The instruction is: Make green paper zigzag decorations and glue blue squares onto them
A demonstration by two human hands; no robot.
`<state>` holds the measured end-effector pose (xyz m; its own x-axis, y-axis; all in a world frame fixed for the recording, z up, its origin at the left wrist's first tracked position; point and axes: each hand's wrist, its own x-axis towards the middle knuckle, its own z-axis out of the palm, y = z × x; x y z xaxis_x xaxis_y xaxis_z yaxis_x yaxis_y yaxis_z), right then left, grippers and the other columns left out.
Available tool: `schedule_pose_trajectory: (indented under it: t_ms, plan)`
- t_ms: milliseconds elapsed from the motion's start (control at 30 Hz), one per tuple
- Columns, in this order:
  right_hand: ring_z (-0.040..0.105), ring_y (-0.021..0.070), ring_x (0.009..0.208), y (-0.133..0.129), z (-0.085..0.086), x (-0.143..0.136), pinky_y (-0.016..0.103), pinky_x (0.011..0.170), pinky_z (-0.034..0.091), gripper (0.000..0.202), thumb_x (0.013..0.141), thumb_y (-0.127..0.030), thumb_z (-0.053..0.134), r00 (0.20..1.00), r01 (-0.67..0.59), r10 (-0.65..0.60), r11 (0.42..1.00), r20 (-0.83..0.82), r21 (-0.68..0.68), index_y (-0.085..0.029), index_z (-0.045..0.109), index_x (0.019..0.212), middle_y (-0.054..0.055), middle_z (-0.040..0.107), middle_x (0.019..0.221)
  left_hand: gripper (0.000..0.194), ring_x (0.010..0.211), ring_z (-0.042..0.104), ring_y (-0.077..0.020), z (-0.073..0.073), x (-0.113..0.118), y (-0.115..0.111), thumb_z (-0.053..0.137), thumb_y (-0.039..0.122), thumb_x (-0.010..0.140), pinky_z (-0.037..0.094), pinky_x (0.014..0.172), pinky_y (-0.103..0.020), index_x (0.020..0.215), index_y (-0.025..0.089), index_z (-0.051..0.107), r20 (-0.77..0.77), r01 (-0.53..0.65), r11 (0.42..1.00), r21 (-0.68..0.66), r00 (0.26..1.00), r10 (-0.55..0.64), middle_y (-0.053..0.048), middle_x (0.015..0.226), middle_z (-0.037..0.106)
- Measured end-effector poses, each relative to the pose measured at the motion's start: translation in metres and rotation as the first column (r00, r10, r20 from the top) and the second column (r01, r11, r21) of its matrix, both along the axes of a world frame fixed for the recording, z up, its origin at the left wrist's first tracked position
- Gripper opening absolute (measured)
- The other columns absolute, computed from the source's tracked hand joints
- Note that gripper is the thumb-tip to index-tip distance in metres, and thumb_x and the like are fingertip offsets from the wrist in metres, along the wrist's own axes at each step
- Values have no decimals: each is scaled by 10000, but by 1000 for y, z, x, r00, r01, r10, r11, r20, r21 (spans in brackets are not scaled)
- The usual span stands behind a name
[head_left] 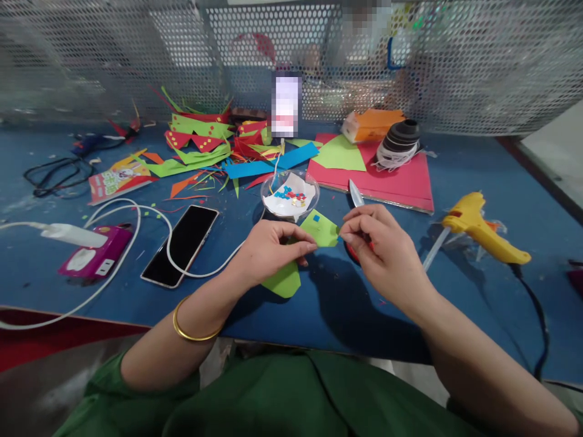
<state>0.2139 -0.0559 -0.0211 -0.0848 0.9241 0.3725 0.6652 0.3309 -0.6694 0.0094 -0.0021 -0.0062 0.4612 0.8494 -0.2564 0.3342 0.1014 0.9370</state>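
Note:
My left hand (277, 246) pinches a green paper cutout (281, 284) between thumb and fingers, hiding its middle. A blue square (316, 218) lies on the cutout's far part. At the cutout's right edge, my right hand (380, 246) has its fingertips closed on a tiny blue paper square (339, 238), mostly covered by the fingers. Partly under that hand rest scissors (356, 194) with a red handle. Just beyond both hands, a clear bowl (263, 195) holds white paper (298, 187) with small blue, red and yellow squares on it.
Red and green paper masks (200, 142) and paper scraps are heaped at the back left. A phone (180, 246), white cable and purple power strip (98, 258) lie left. Right are a yellow glue gun (487, 227), red sheets (387, 188) and a black-and-white spool (398, 144). Perforated mesh stands behind.

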Motion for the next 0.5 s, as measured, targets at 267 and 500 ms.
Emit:
schedule_pose_trajectory:
  t_ms: [267, 500]
  plan:
    - [605, 204, 926, -1, -2, -15, 370, 794, 490, 120, 956, -149, 514, 995, -68, 54, 986, 89, 154, -194, 598, 883, 91, 595, 998, 152, 595, 671, -135, -6, 1, -2, 782, 292, 744, 489, 590, -220, 812, 157, 780, 42, 34, 998, 45, 998, -35, -19, 656, 731]
    - [603, 203, 879, -2, -3, -23, 365, 746, 494, 115, 942, -141, 545, 993, -66, 46, 980, 109, 190, -166, 635, 875, 96, 603, 957, 106, 557, 619, -112, -9, 2, -3, 754, 254, 763, 446, 543, -203, 766, 148, 761, 40, 31, 996, 82, 999, -35, -11, 617, 707]
